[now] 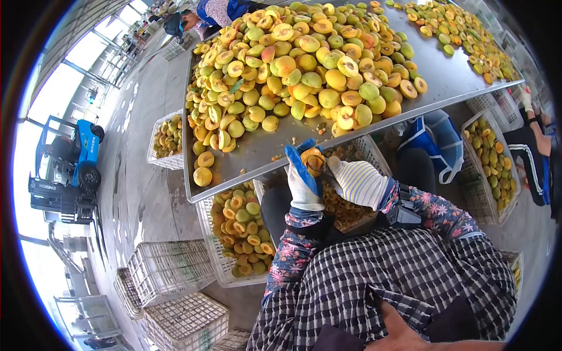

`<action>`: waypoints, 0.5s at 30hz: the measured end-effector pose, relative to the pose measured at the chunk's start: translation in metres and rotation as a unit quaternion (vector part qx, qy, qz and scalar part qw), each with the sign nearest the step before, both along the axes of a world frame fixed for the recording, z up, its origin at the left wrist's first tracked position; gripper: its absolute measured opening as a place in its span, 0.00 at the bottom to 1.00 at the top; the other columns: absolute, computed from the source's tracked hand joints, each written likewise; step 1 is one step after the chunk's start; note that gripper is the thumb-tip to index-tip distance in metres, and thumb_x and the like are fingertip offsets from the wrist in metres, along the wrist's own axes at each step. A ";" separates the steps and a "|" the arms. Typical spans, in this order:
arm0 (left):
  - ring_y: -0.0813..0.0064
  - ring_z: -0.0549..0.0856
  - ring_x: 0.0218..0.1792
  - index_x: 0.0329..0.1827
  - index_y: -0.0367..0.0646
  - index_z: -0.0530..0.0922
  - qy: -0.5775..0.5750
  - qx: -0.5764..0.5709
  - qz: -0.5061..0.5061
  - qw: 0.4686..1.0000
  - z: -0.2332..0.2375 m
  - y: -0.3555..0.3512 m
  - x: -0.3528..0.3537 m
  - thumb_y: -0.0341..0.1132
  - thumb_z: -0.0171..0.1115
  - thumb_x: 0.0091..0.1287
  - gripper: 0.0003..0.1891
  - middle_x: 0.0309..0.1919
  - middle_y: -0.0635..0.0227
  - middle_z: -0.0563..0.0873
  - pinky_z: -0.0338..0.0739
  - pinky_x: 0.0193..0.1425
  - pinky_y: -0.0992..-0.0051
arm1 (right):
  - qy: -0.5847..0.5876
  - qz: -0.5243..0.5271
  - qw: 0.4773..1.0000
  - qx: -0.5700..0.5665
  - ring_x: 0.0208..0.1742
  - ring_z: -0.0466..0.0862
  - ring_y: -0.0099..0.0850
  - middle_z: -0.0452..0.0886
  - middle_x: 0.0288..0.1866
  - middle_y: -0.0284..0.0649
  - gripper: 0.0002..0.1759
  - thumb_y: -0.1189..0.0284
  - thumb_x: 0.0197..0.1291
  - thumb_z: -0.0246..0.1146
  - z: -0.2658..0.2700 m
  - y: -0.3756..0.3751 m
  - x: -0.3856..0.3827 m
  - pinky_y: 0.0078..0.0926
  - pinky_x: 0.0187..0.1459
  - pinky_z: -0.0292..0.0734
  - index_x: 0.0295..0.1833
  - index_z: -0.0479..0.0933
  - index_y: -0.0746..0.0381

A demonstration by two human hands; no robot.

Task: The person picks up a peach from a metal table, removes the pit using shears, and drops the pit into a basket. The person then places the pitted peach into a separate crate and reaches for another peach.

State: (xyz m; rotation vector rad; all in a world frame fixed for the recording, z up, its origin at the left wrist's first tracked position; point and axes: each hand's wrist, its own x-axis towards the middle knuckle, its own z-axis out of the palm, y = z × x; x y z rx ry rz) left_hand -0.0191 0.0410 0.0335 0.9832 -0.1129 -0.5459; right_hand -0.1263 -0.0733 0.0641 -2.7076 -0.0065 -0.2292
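Note:
My left hand (pixel 304 180), in a white glove with a blue coated palm, holds a cut yellow stone fruit (pixel 313 162) just past the table's near edge. My right hand (pixel 358 182), in a striped knitted glove, is closed close beside that fruit. Something dark shows at its fingertips, too small to make out. Below both hands sits a crate of brownish fruit scraps (pixel 345 212), partly hidden by them. On the metal table (pixel 257 151) lies a large heap of halved, yellow-green stone fruit (pixel 293 64).
Crates of fruit halves stand at lower left (pixel 225 272), left of the table (pixel 158 155) and at right (pixel 465 175). Stacked white crates (pixel 170 269) and a blue forklift (pixel 82 149) are further left. Other people work at top left and right. A bare hand (pixel 398 330) shows at bottom.

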 end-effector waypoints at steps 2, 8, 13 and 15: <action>0.68 0.83 0.49 0.57 0.34 0.75 -0.001 0.016 -0.013 1.000 0.003 -0.001 0.000 0.59 0.46 0.76 0.31 0.47 0.59 0.83 0.79 0.55 0.72 | 0.040 0.007 0.999 -0.008 0.32 0.84 0.50 0.82 0.31 0.50 0.19 0.66 0.62 0.61 0.006 -0.002 -0.002 0.45 0.32 0.79 0.51 0.68 0.68; 0.70 0.83 0.47 0.56 0.34 0.76 -0.132 0.122 -0.047 0.983 0.004 0.003 0.002 0.57 0.47 0.77 0.29 0.47 0.59 0.83 0.80 0.52 0.72 | 0.120 0.002 0.886 0.449 0.47 0.80 0.36 0.82 0.45 0.45 0.19 0.62 0.77 0.47 0.002 -0.001 -0.008 0.31 0.52 0.75 0.56 0.74 0.66; 0.65 0.84 0.45 0.57 0.34 0.75 -0.323 0.137 -0.074 0.933 -0.003 0.003 -0.003 0.53 0.48 0.77 0.27 0.45 0.56 0.83 0.81 0.53 0.66 | 0.174 -0.045 0.814 0.552 0.50 0.79 0.34 0.82 0.49 0.41 0.20 0.61 0.79 0.45 -0.002 -0.012 -0.006 0.31 0.56 0.73 0.57 0.76 0.64; 0.61 0.85 0.43 0.53 0.35 0.75 0.095 -0.056 -0.091 0.990 0.005 -0.005 -0.004 0.50 0.49 0.78 0.23 0.41 0.56 0.82 0.82 0.51 0.62 | 0.202 -0.162 0.565 0.783 0.50 0.79 0.35 0.82 0.49 0.41 0.19 0.62 0.78 0.46 -0.015 -0.005 0.001 0.31 0.56 0.72 0.57 0.76 0.64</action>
